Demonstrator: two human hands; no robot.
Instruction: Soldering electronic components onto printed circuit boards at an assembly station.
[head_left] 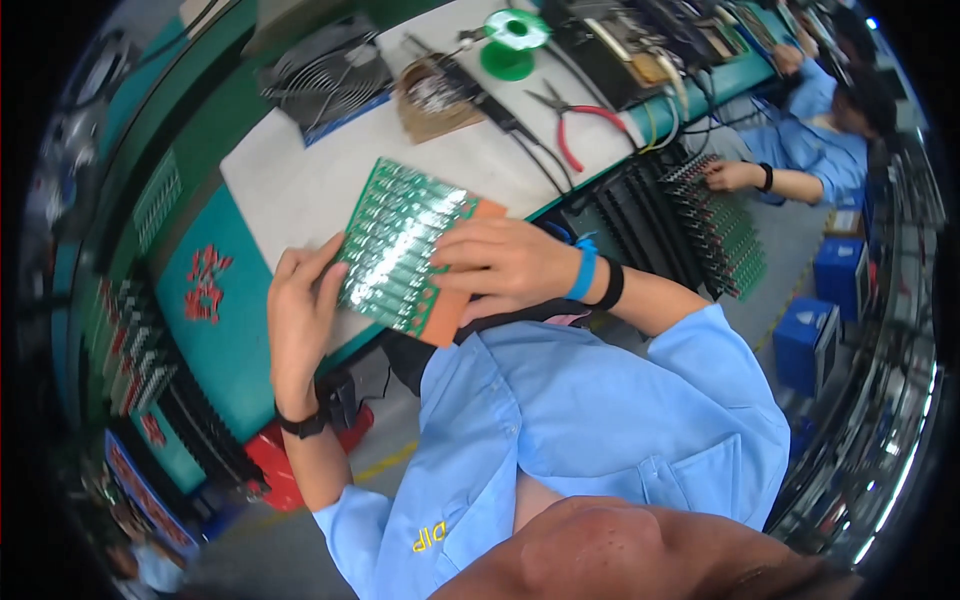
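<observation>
So the only lettering I can really make out is the yellow lettering [430, 537] on the blue shirt [590, 400], upside down from here; the printed sheet [158, 200] off to the left is too small to read. The green circuit panel [400, 250] is held over the near edge of the white work surface [270, 165], tilted, orange strip [462, 290] facing lower right. It's close to square, so I can't call a long axis. Left hand [305, 300] has fingers and thumb clamped on its left edge; right hand [510, 260] has fingers together, curled over the strip, can't tell if they're gripping.
</observation>
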